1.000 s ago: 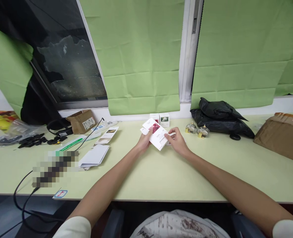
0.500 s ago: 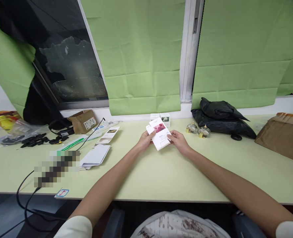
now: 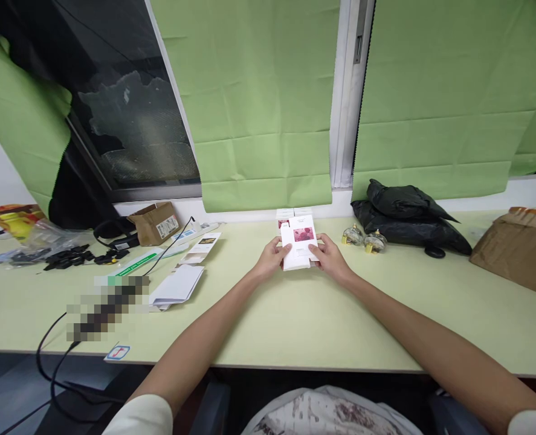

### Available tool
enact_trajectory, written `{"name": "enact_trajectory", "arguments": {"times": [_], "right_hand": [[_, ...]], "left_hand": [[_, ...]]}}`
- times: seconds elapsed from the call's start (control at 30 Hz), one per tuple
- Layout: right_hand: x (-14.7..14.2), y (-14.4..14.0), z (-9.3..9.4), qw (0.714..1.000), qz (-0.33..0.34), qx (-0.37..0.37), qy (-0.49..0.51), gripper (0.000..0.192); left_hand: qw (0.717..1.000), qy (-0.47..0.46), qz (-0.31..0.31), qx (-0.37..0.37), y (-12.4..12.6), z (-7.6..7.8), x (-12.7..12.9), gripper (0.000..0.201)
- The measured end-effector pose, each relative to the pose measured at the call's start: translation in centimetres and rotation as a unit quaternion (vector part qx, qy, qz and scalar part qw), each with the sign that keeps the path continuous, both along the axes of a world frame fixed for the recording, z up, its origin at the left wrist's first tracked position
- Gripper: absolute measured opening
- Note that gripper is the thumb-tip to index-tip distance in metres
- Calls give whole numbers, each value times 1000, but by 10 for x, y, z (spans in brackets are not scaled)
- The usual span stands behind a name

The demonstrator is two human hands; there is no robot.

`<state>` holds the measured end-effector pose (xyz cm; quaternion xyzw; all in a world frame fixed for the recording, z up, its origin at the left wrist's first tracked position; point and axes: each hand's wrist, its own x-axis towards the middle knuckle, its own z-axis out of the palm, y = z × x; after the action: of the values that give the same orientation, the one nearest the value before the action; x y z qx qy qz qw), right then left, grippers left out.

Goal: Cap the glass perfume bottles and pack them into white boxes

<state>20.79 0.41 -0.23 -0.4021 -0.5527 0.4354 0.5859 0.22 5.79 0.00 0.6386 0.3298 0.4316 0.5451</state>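
On the far left of the worktop [image 3: 268,326] lie a clear plastic bag [image 3: 36,232] over something yellow and orange, black clips [image 3: 68,257], a coiled black cable [image 3: 113,229] and a small brown cardboard box [image 3: 155,222]. Nearer the middle sit a green-and-white strip [image 3: 136,264], a printed leaflet [image 3: 200,246] and a stack of flat white cartons [image 3: 177,285].

The left hand [image 3: 272,258] meets the flat white carton [image 3: 299,248] at its left edge, thumb on the front face and fingers behind, a closed pinch on the card. The carton stands nearly upright above the middle of the worktop, well toward the far side, its long axis running from near to far as seen, with the pink picture panel toward the top. It appears to be lifted off the surface, though its lower edge is too close to the hands to be sure.

The right hand [image 3: 331,258] mirrors the other on the carton's right edge, also closed on it, thumb forward. So the carton lies squarely between the two grips, each holding the lower half of a long side; neither hand is clearly nearer, and the upper half with the picture stands free beyond the fingertips.

Just behind the carton, against the wall, stand two small white boxes [image 3: 292,212]. To the right are two small glass bottles [image 3: 362,238], a black plastic bag [image 3: 408,214] and, at the far right edge, a brown parcel [image 3: 516,248].
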Motion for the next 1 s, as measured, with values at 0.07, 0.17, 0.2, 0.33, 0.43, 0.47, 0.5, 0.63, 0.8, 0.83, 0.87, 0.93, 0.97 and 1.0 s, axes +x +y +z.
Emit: {"name": "enact_trajectory", "arguments": {"times": [0.07, 0.17, 0.2, 0.33, 0.43, 0.47, 0.5, 0.63, 0.8, 0.83, 0.87, 0.93, 0.97, 1.0], "right_hand": [[0, 1, -2, 1000, 7, 7, -13, 48], [1, 3, -8, 998, -9, 28, -51, 41], [2, 4, -10, 997, -22, 34, -63, 41], [6, 6, -12, 993, -66, 35, -86, 43], [4, 3, -11, 993, -71, 48, -85, 44], [3, 2, -11, 993, -60, 53, -84, 44], [1, 1, -11, 994, -43, 55, -83, 44], [-5, -2, -11, 995, 8, 44, -90, 45], [-2, -5, -8, 991, -5, 43, -124, 44], [-1, -5, -8, 990, -6, 43, -131, 43], [0, -5, -8, 989, -5, 42, -139, 43], [0, -5, -9, 988, 0, 41, -151, 42], [0, -5, -10, 987, 3, 41, -156, 41], [0, -5, -11, 986, 6, 42, -161, 40]], "left_hand": [[1000, 8, 5, 17, 0, -1, 1, 65], [999, 28, 22, 28, -1, -2, 3, 60], [999, 29, 33, 27, -2, -2, 4, 58], [988, 21, 132, 75, -10, 0, 11, 58], [970, 50, 190, 144, -17, 4, 16, 56], [967, 58, 190, 157, -19, 6, 18, 53], [968, 59, 182, 160, -19, 8, 19, 51], [983, 11, 144, 111, -1, 21, 15, 48], [955, 160, 241, 58, 46, 63, -57, 47], [937, 201, 280, 61, 55, 74, -79, 48], [917, 243, 310, 59, 62, 83, -101, 49], [875, 317, 363, 44, 72, 98, -143, 51], [854, 354, 380, 34, 75, 103, -161, 50], [837, 384, 388, 28, 77, 106, -176, 51]]}}
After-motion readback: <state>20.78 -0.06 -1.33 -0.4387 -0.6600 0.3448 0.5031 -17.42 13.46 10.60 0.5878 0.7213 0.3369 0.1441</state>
